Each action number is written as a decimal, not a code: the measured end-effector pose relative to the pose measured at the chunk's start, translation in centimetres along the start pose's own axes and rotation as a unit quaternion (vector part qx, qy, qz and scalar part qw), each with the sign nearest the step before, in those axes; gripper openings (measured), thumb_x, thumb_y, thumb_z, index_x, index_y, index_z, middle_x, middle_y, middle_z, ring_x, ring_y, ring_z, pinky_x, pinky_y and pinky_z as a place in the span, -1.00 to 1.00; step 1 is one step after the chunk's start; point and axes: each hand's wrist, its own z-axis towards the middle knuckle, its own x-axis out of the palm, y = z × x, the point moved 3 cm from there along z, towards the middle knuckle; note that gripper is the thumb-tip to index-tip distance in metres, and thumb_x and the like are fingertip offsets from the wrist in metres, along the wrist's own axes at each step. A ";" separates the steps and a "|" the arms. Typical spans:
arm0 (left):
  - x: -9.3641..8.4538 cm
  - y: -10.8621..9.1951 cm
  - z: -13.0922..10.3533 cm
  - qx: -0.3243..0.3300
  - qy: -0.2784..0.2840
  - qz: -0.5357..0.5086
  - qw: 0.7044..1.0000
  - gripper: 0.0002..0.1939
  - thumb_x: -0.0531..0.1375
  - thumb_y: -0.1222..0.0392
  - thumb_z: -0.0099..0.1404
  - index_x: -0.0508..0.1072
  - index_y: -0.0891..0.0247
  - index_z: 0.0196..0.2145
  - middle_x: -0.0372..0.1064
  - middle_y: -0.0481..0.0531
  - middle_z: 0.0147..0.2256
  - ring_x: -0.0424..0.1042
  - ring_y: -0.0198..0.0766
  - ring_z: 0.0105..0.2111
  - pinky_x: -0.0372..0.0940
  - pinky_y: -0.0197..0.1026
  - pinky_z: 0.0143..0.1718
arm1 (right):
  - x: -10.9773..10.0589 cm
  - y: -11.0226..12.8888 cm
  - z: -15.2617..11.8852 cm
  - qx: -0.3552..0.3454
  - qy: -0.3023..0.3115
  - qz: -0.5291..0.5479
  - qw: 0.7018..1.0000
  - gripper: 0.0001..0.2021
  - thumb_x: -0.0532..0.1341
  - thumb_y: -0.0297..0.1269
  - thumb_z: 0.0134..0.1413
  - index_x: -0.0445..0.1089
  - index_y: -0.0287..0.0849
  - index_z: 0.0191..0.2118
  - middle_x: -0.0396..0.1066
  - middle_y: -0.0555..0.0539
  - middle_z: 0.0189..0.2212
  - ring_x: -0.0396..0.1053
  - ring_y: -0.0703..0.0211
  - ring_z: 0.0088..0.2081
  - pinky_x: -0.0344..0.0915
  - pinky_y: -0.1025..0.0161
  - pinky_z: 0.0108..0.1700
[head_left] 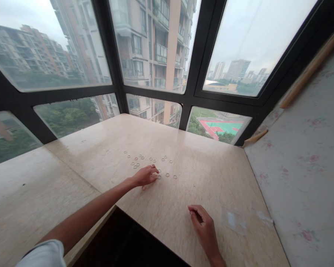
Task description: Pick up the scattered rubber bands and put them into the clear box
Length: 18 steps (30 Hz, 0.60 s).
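Note:
Several small, thin rings lie scattered on the beige marble-patterned sill (pixel 206 170). My left hand (pixel 146 175) reaches in among them, fingers apart and pointing right. Its fingertips are beside or on a dark ring (pixel 159 177); whether they touch it I cannot tell. Just right of the fingertips are an orange-brown ring (pixel 167 175) and a pale ring (pixel 175 177). A reddish ring (pixel 143 188) lies under the left wrist's near side. Nearer to me, my right hand (pixel 203 226) is curled above the sill, thumb and fingertips pressed together; anything between them is too small to make out.
A clear plastic bag (pixel 235 221) with a white label lies right of my right hand. Dark-framed windows (pixel 153 91) border the far side, and a flowered wall (pixel 303 167) stands at right. A dark recess (pixel 128 241) opens in front of me.

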 end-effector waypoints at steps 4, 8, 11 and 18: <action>1.5 -2.7 3.0 0.033 0.023 0.002 0.999 -0.72 0.11 0.09 0.25 0.46 0.17 -0.11 0.32 0.10 -0.12 0.37 -0.15 -0.20 0.24 -0.18 -0.19 | -0.1 0.1 0.0 0.001 -0.006 0.011 1.000 -0.78 0.10 -0.23 0.16 0.46 -0.20 -0.29 0.46 -0.17 -0.30 0.44 0.10 -0.24 0.40 0.22 -0.19; 1.9 -3.3 5.4 0.044 0.043 -0.002 0.998 -0.81 0.12 0.14 0.23 0.51 0.21 -0.29 0.37 0.09 -0.23 0.38 -0.20 -0.30 0.22 -0.22 -0.28 | -0.1 0.1 0.1 0.005 -0.009 0.016 1.000 -0.79 0.10 -0.25 0.15 0.46 -0.20 -0.29 0.46 -0.16 -0.31 0.44 0.12 -0.25 0.39 0.24 -0.19; 1.8 -2.9 6.1 0.040 0.047 -0.009 0.998 -0.87 0.17 0.18 0.17 0.50 0.23 -0.37 0.40 0.07 -0.31 0.37 -0.20 -0.33 0.20 -0.24 -0.33 | -0.2 0.2 0.2 0.007 -0.016 0.019 1.000 -0.80 0.11 -0.25 0.14 0.46 -0.20 -0.30 0.46 -0.15 -0.32 0.44 0.12 -0.26 0.39 0.24 -0.21; 1.1 -2.2 6.7 0.007 0.017 -0.062 0.998 -0.88 0.17 0.19 0.15 0.48 0.27 -0.42 0.43 0.01 -0.41 0.38 -0.28 -0.40 0.20 -0.29 -0.38 | -0.3 0.5 0.3 0.015 -0.024 0.037 0.999 -0.80 0.11 -0.25 0.14 0.46 -0.21 -0.31 0.46 -0.14 -0.34 0.44 0.15 -0.28 0.39 0.28 -0.24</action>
